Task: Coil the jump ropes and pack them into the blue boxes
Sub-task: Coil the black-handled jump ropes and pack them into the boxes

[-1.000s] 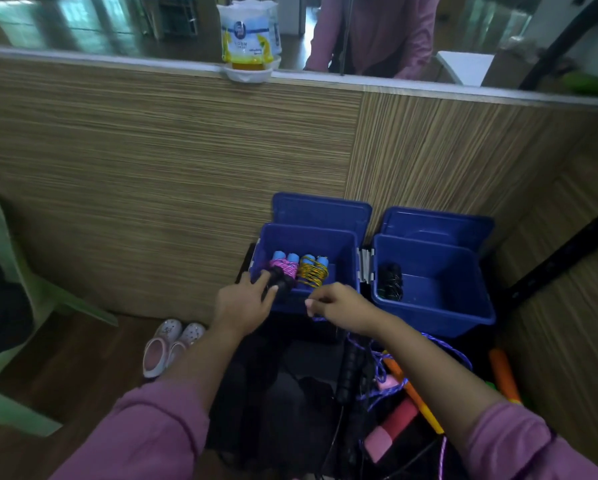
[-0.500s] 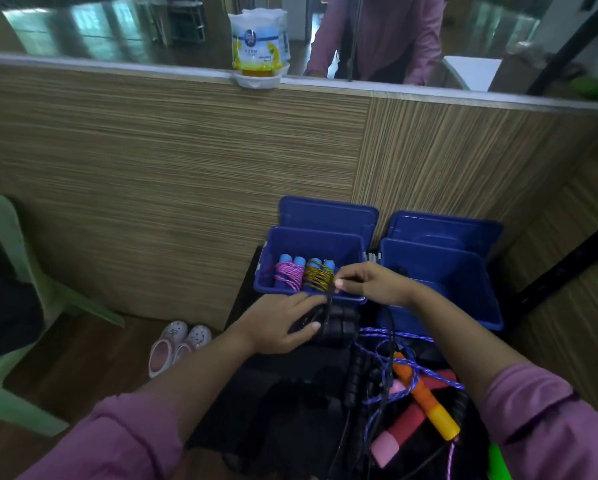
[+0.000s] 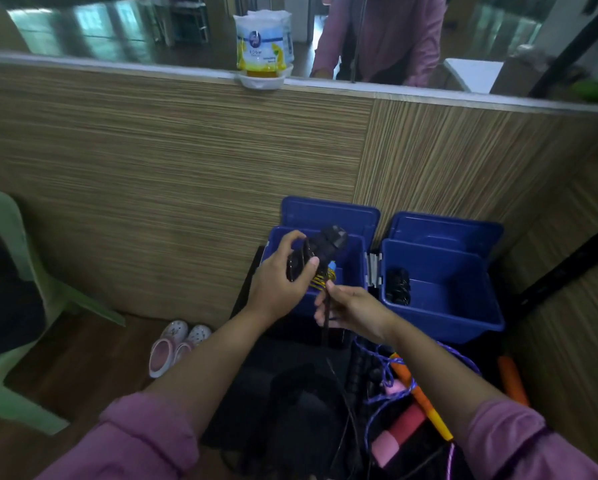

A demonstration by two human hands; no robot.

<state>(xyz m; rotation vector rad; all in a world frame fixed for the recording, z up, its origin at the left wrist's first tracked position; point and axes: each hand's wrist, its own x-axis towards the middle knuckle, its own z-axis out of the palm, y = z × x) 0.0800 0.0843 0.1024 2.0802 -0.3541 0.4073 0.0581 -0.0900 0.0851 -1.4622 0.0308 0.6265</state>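
left box (image 3: 354,268): hands, black handles overhead | right box (image 3: 463,296): open, one black coil (image 3: 398,286)

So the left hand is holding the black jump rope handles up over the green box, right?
Almost. The head view shows the left hand holding the black jump rope handles up over a blue box, not a green one.

Single head-worn wide-angle view, aimed forward and down from above the forearms. Near field: left hand (image 3: 279,285) and right hand (image 3: 354,308), close to the lens. Middle ground: two blue boxes (image 3: 443,299) against a wood-grain partition (image 3: 172,174). Straight lines bowed toward the edges.
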